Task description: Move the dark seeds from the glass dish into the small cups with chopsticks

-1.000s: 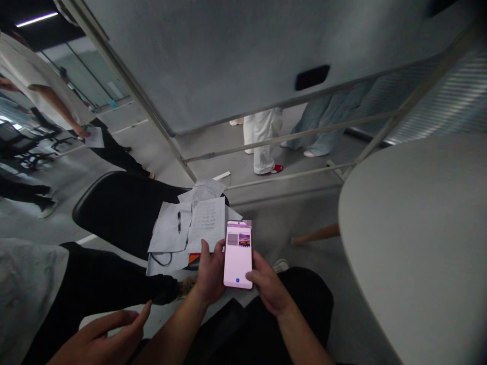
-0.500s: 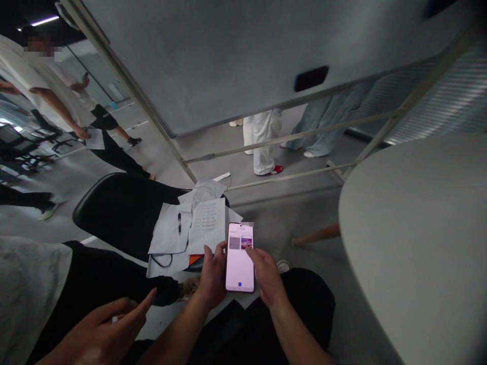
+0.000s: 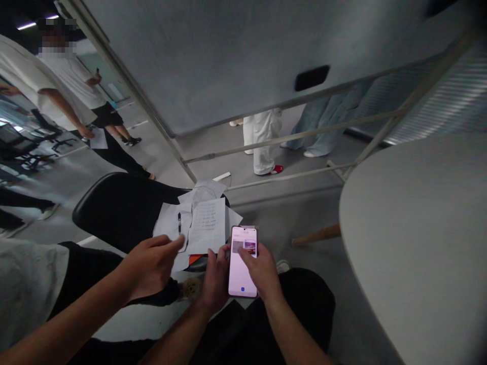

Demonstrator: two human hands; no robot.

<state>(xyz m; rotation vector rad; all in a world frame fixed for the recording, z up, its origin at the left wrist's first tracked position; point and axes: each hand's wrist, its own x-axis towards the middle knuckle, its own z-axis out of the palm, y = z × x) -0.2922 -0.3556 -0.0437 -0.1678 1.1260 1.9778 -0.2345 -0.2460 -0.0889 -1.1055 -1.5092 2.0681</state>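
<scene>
My left hand [image 3: 213,278] grips a lit phone [image 3: 241,276] by its left edge, fingers wrapped round it. My right hand [image 3: 258,271] lies over the phone's right side, and its forefinger touches the upper part of the screen. A person seated at my left reaches a hand [image 3: 150,263] with the forefinger stretched toward the papers [image 3: 207,223] and pen [image 3: 179,222] on a black chair [image 3: 117,208] just beyond the phone.
A round white table [image 3: 414,238] fills the right side. A whiteboard on a metal frame [image 3: 266,142] stands ahead, with two people's legs [image 3: 266,139] behind it. Other people stand at the far left. An orange object [image 3: 194,258] shows under the papers.
The neighbour's hand has risen from the lower left and reached right toward the papers. My right forefinger has moved up the phone screen from its lower right edge.
</scene>
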